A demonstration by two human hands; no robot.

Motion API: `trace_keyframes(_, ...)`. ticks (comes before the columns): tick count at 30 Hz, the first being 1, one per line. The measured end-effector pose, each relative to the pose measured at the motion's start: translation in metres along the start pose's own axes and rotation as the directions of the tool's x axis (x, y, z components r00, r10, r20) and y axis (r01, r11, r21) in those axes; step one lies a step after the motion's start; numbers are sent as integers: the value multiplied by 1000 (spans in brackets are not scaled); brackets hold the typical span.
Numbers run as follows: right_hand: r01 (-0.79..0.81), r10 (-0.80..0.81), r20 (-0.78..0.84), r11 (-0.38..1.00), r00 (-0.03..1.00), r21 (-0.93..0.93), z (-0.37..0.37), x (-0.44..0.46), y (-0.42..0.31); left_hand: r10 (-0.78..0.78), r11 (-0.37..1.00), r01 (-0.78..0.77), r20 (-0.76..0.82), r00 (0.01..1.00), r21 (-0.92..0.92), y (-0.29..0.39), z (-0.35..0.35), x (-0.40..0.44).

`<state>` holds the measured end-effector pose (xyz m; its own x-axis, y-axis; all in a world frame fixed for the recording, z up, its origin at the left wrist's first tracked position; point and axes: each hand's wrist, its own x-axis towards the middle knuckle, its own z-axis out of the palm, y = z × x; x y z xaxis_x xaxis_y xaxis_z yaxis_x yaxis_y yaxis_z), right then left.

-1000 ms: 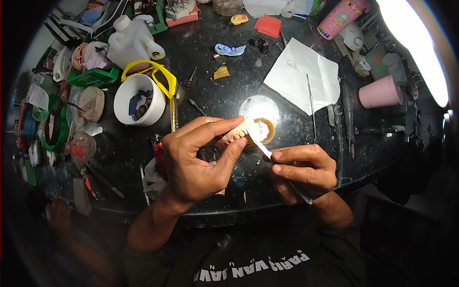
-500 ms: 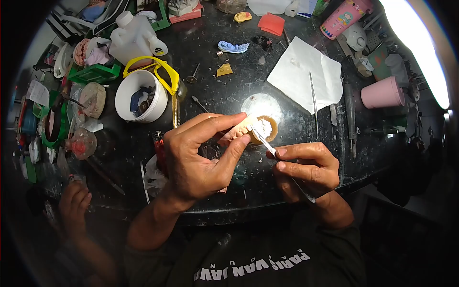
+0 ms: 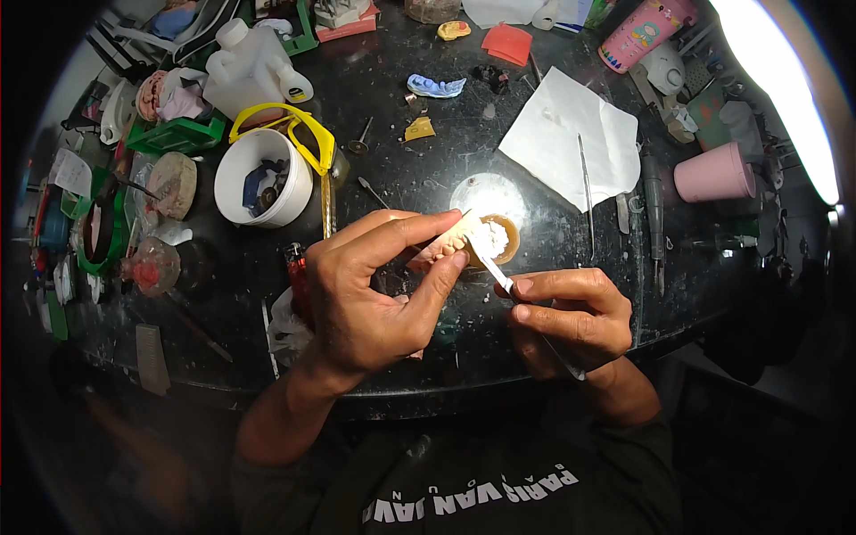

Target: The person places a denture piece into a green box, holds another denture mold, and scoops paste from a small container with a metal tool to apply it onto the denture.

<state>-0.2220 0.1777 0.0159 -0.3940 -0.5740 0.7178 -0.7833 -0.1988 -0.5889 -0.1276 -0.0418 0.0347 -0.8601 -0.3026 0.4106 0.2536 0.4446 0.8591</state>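
Between the thumb and forefinger of my left hand (image 3: pixel 370 285) is a small dental piece (image 3: pixel 446 245) with a row of cream teeth and a pinkish end. My right hand (image 3: pixel 575 316) pinches a slim metal spatula (image 3: pixel 496 275) by its shaft. The spatula's tip meets the tooth end of the piece, or lies just in front of it; I cannot tell which. Behind the tip stands a small brownish bowl (image 3: pixel 511 250) with white powder (image 3: pixel 493 239) in it. My left fingers hide part of the dental piece.
A white tub (image 3: pixel 236 201) and yellow safety glasses (image 3: pixel 321 143) stand to the left. On the right lie white paper (image 3: pixel 553 134) with a thin metal tool (image 3: pixel 586 178), a handpiece (image 3: pixel 654 205) and a pink cup (image 3: pixel 713 172). A blue dental impression (image 3: pixel 435 86) is farther back.
Both my hands stay nearly in place, with the spatula shifted slightly against the dental piece. Another person's hand at the lower left has drawn back, and a flat grey block now shows there.
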Motion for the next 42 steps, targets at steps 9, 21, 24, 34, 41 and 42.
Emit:
trace_keyframes(9, -27, 28, 10, 999, 1000, -16, -4, 7, -5, -18, 1000, 18, 20, 1000, 2, 2, -2, 0)
trace_keyframes(21, -247, 240, -93, 967, 966, -69, 3, 12, 4, -47, 998, 47, 15, 999, 30, 0, -2, -2)
trace_keyframes(24, -250, 244, -88, 966, 966, -64, 3, 12, 4, -48, 998, 48, 14, 999, 30, 0, -2, -2)
trace_keyframes(34, -106, 110, -157, 994, 981, 37, -3, 8, -4, -36, 999, 36, 18, 999, 16, 0, -1, -1)
trace_keyframes(41, -20, 22, -33, 998, 999, 52, -4, 2, 1, -17, 1000, 17, 25, 1000, 7, 1, 0, -2)
trace_keyframes(42, -20, 21, -20, 998, 1000, 58, -4, 3, 1, -19, 1000, 19, 24, 1000, 3, 0, 0, -2)
